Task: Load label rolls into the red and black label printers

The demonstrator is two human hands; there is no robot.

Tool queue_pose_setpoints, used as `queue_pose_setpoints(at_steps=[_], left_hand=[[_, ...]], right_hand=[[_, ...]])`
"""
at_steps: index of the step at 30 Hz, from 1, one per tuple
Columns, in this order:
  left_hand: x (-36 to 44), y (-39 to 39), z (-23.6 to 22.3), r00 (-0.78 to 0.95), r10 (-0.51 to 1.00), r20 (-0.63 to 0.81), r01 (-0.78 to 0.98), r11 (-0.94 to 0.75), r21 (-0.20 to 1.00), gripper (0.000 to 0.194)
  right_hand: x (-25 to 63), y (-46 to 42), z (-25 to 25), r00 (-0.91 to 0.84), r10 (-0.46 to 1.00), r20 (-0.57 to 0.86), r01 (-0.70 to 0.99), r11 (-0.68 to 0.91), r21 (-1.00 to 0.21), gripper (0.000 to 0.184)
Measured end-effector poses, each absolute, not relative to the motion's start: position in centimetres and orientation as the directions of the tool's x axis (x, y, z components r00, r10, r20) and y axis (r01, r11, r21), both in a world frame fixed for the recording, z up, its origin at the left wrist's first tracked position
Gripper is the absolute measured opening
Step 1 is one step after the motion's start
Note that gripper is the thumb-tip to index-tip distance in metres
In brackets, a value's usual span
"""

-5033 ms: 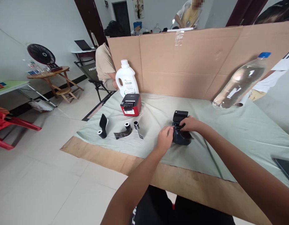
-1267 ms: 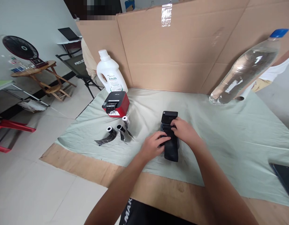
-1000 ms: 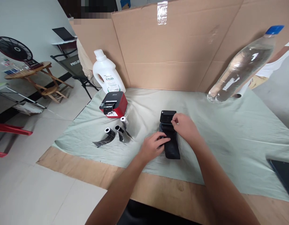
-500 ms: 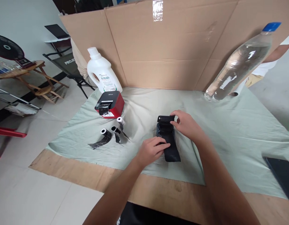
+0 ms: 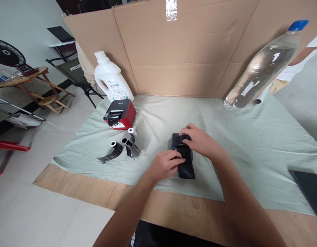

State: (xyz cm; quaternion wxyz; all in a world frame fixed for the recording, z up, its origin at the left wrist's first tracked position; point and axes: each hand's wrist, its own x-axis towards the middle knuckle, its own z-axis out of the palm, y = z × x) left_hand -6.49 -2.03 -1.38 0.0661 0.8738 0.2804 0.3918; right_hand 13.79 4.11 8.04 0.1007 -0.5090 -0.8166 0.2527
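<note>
Far left: one black fan (image 5: 9, 55) on a round wooden table (image 5: 32, 77), beside a folding chair (image 5: 74, 70). A seated person's beige sleeve (image 5: 85, 65) showed at the left end of the cardboard partition (image 5: 171, 48).

Left, on the cloth-covered counter (image 5: 96, 183): one white detergent bottle (image 5: 113, 79), upright but tilted in view, at the far side; one red-and-black label printer (image 5: 120, 115) just in front of it, a dark tongue of label stock hanging from its front.

Nearer, three small paper rolls, tails loose: the left roll (image 5: 116, 146), the middle roll (image 5: 126, 142) and the right roll (image 5: 132, 132), grouped close together.

Centre: one black portable printer (image 5: 176, 140), flat on the cloth, a wide black paper strip (image 5: 186, 170) running out toward the near edge. The left hand (image 5: 162, 167) lay at its left side, fingers loosely spread over the strip, nothing seen pinched. The right hand (image 5: 201, 140) reached over its right side, fingers bent and partly open on the lid (image 5: 181, 141), apparently pressing rather than gripping.

Step, as judged: lid being seated over the strip; whether latched, not discernible. Any further pressing called for even force on the lid and a light, steadying touch on the strip.

Right: one large clear bottle, blue-capped (image 5: 263, 72), leaning against the partition; nearer, one dark phone (image 5: 309, 187), face up.
</note>
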Motion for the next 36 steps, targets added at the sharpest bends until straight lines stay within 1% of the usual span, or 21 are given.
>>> queue_pose_setpoints(at_steps=[2,5,7,10,13,14,16,18,19,21,22,23,25,27,28,29,32,36], left_hand=[[-6.6,-2.0,-1.2,0.555,0.558,0.617,0.444,-0.826,0.347,0.037],[-6.7,-2.0,-1.1,0.575,0.568,0.589,0.445,-0.821,0.358,0.036],[-6.7,-2.0,-1.1,0.577,0.57,0.585,0.445,-0.82,0.36,0.035],[-6.8,-1.9,-1.1,0.563,0.564,0.605,0.447,-0.823,0.351,0.033],[-6.7,-1.9,-1.1,0.571,0.545,0.614,0.451,-0.833,0.321,0.03],[-6.7,-2.0,-1.1,0.58,0.533,0.616,0.446,-0.84,0.308,0.03],[-6.6,-2.1,-1.0,0.587,0.501,0.637,0.426,-0.859,0.283,0.027],[-6.5,-2.3,-1.0,0.569,0.466,0.678,0.402,-0.876,0.265,0.017],[-6.5,-2.4,-1.0,0.551,0.452,0.702,0.392,-0.882,0.26,0.017],[-6.5,-2.6,-0.9,0.503,0.44,0.744,0.385,-0.885,0.263,0.029],[-6.5,-2.6,-0.9,0.479,0.445,0.757,0.391,-0.88,0.269,0.034],[-6.5,-2.7,-0.9,0.461,0.457,0.761,0.405,-0.871,0.279,0.036],[-6.5,-2.7,-1.1,0.448,0.496,0.744,0.443,-0.846,0.297,0.038],[-6.3,-2.7,-1.3,0.474,0.533,0.701,0.473,-0.826,0.308,0.037],[-6.2,-2.7,-1.4,0.492,0.546,0.679,0.483,-0.819,0.309,0.036],[-6.1,-2.6,-1.6,0.507,0.556,0.658,0.49,-0.815,0.311,0.034],[-5.8,-2.5,-1.9,0.522,0.591,0.615,0.506,-0.795,0.334,0.028],[-5.5,-2.4,-2.0,0.518,0.664,0.539,0.537,-0.743,0.399,0.029]], right_hand=[[13.6,4.4,7.6,-0.411,0.899,-0.151,0.811,0.286,-0.51,0.032],[13.6,5.1,6.8,-0.341,0.882,-0.326,0.846,0.137,-0.516,0.048],[13.6,5.4,6.5,-0.317,0.86,-0.4,0.856,0.078,-0.511,0.052],[13.1,5.6,6.8,-0.298,0.856,-0.422,0.879,0.074,-0.471,0.051],[11.6,5.0,7.0,-0.244,0.885,-0.396,0.911,0.069,-0.406,0.047],[11.0,4.7,6.8,-0.208,0.901,-0.38,0.925,0.054,-0.377,0.049],[9.6,4.0,5.9,-0.143,0.938,-0.317,0.936,0.023,-0.352,0.062],[8.6,3.6,4.5,-0.129,0.97,-0.208,0.914,0.035,-0.403,0.077],[8.2,3.4,3.8,-0.136,0.981,-0.14,0.894,0.061,-0.444,0.083],[8.0,3.3,2.8,-0.139,0.99,-0.017,0.854,0.112,-0.507,0.089],[8.0,3.3,2.7,-0.131,0.991,0.018,0.843,0.121,-0.524,0.088],[8.2,3.3,2.9,-0.119,0.992,0.032,0.838,0.118,-0.533,0.084],[9.0,3.6,3.9,-0.086,0.996,0.003,0.842,0.074,-0.534,0.073],[10.3,4.1,5.3,-0.046,0.998,-0.032,0.858,0.023,-0.513,0.062],[11.2,4.4,6.0,-0.022,0.999,-0.031,0.865,0.004,-0.502,0.06],[12.2,4.7,6.5,0.007,1.0,-0.019,0.87,-0.016,-0.492,0.06],[16.1,5.6,7.2,0.124,0.992,0.02,0.881,-0.101,-0.463,0.068],[22.2,5.8,5.9,0.29,0.957,0.015,0.893,-0.265,-0.365,0.073]])
